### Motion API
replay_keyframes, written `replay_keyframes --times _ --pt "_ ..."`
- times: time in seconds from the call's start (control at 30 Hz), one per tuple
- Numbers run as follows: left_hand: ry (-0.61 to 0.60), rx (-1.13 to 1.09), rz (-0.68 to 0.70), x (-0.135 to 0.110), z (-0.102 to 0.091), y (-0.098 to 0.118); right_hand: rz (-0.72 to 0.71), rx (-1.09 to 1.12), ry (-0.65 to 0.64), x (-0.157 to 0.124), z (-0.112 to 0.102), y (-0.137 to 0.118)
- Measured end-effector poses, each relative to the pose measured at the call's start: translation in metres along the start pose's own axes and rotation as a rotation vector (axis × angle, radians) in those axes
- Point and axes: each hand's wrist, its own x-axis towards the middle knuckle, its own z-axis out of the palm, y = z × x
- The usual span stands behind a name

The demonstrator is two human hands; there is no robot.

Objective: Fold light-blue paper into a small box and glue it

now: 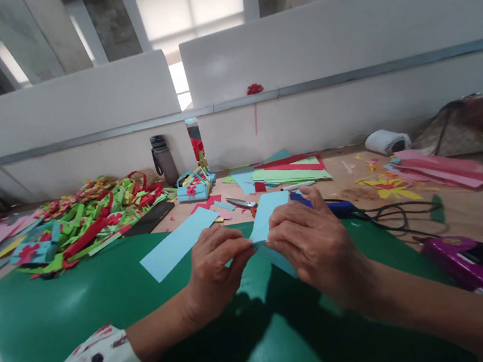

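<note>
Between my two hands is a folded light-blue paper piece (269, 206), held above a green mat (196, 359). My left hand (217, 261) pinches its left edge at the fold between thumb and fingertips. The fingers of my right hand (313, 243) are closed on its right side and cover part of it. A lower flap of the paper shows beneath the right fingers. Left of my hands, a flat light-blue paper strip (178, 244) lies on the mat. Scissors (241, 203) rest just beyond my hands, partly hidden. A blue tool handle (340, 207) lies behind my right hand.
Colourful paper strips (104, 212) pile up at left beside a black phone (151, 218). A dark bottle (165, 159) and a small blue paper basket (192, 190) stand behind. A purple device (479, 265) with black cables (393, 215) sits at right. A white partition (315, 41) bounds the back.
</note>
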Motion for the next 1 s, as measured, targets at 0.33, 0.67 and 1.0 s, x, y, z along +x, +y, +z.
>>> replay_keyframes --times 0.33,0.67,1.0 --pt "-0.103 -0.01 -0.001 -0.0015 0.0026 -0.0001 -0.007 -0.023 -0.036 -0.0011 0.0029 -0.003" --pt "-0.115 -0.003 0.053 -0.0046 0.004 -0.0034 -0.028 -0.132 -0.12 0.0005 -0.0009 -0.0009" --pt "-0.195 -0.031 0.075 -0.0031 0.0006 0.0049 -0.22 -0.184 -0.144 -0.0014 0.0024 -0.0005"
